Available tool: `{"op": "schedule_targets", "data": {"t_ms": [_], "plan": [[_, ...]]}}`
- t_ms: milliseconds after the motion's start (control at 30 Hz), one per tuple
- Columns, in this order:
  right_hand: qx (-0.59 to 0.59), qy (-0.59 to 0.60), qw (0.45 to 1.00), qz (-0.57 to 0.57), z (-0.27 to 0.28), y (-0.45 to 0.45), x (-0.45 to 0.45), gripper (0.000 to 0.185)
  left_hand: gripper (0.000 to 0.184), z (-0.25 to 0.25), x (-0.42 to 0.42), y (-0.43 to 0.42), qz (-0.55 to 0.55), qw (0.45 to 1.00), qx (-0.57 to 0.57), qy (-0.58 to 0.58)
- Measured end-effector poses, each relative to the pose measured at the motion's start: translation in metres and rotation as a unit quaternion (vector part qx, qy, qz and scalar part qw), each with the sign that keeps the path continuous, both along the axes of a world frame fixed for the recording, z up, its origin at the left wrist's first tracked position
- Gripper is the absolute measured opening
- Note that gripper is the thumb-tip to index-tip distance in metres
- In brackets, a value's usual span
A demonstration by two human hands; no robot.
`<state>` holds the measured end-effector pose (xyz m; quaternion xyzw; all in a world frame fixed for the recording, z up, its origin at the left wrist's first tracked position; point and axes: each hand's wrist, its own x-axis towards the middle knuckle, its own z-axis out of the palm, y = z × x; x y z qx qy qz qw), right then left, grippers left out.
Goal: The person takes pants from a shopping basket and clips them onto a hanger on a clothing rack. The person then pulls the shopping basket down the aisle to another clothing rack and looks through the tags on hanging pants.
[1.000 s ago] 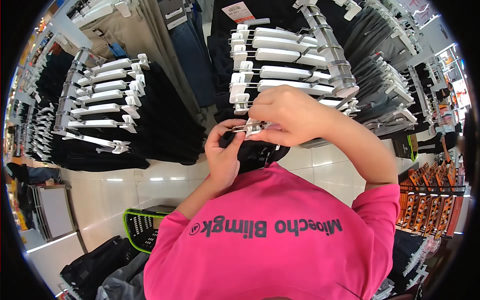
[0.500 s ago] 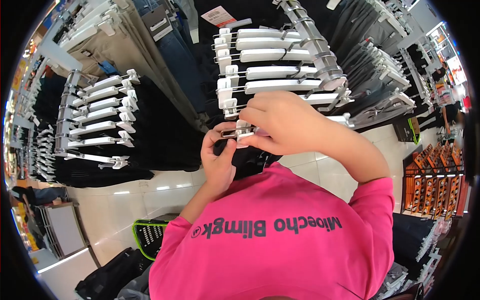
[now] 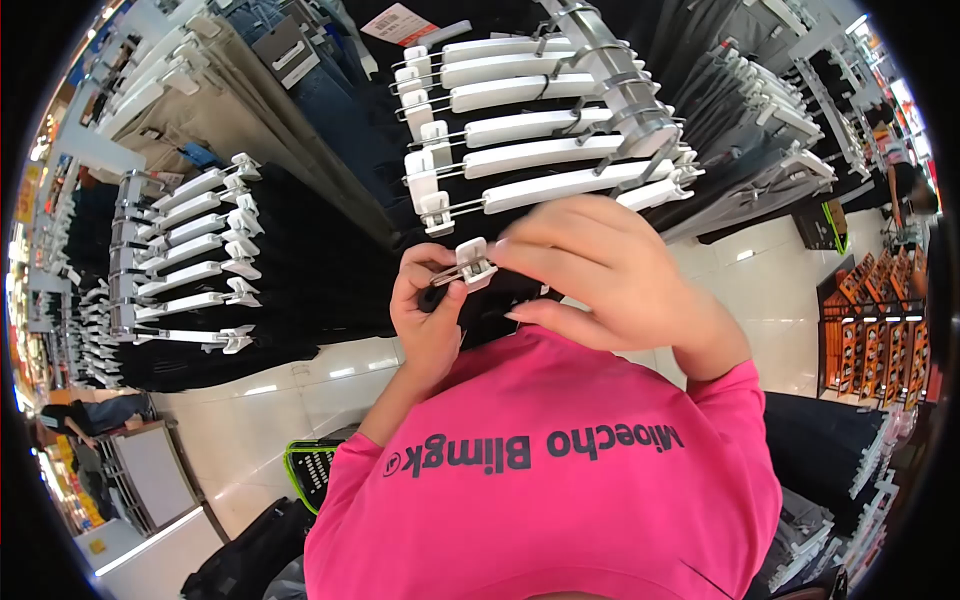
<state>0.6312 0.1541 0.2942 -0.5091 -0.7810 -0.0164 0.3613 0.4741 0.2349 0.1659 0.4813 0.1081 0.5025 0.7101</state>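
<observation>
A white plastic hanger clip (image 3: 477, 268) on a metal wire stands in front of my chest. My left hand (image 3: 428, 305) is closed around the wire end beside this clip, thumb pressed against the fingers. Black cloth (image 3: 497, 302) hangs below and behind the clip, partly hidden by my hands. My right hand (image 3: 595, 270) is just right of the clip, slightly blurred, with thumb and fingers apart and nothing visible between them. Its fingertips come close to the clip's edge; whether they touch it I cannot tell.
White clip hangers (image 3: 540, 135) hang on a metal rail (image 3: 628, 95) directly ahead. More hangers with black trousers (image 3: 195, 240) are at left, beige trousers (image 3: 190, 110) behind them. Grey trousers (image 3: 715, 120) hang at right. A green-edged basket (image 3: 300, 470) is on the tiled floor.
My right hand has come off the clip and moved right, its fingers opening. My left hand keeps its hold, shifting slightly left. The view has turned a little.
</observation>
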Motion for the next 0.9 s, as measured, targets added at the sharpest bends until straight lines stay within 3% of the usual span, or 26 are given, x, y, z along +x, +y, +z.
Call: {"op": "schedule_targets", "data": {"t_ms": [167,367,467,500,667,700,767,900], "plan": [[-0.064,-0.106,0.992,0.037,0.0,0.028,0.008,0.031,0.015,-0.012,-0.002,0.0,0.02,0.999,0.034,0.031],[-0.109,-0.17,0.972,0.123,0.022,0.04,0.006,0.022,0.021,-0.003,-0.003,-0.003,0.029,0.999,-0.006,0.016],[-0.227,-0.103,0.961,0.116,0.036,0.009,0.002,0.017,0.021,0.002,-0.004,0.0,0.024,1.0,-0.005,0.01],[-0.371,-0.131,0.911,0.121,0.04,0.0,0.004,0.022,0.021,0.002,-0.004,0.001,0.031,0.999,-0.006,0.007],[-0.213,-0.219,0.947,-0.098,-0.035,-0.033,0.003,0.047,0.022,-0.003,-0.006,0.006,0.023,0.998,0.032,0.041],[-0.214,-0.217,0.947,-0.099,-0.042,-0.03,0.004,0.047,0.022,-0.003,-0.006,0.007,0.021,0.998,0.032,0.043],[-0.208,-0.105,0.968,-0.098,-0.056,-0.019,0.004,0.054,0.022,-0.004,-0.005,0.007,0.022,0.999,0.021,0.04],[-0.186,0.058,0.975,-0.107,-0.092,-0.008,0.012,0.046,0.021,0.0,-0.002,0.005,0.022,0.998,-0.042,0.03]]}}
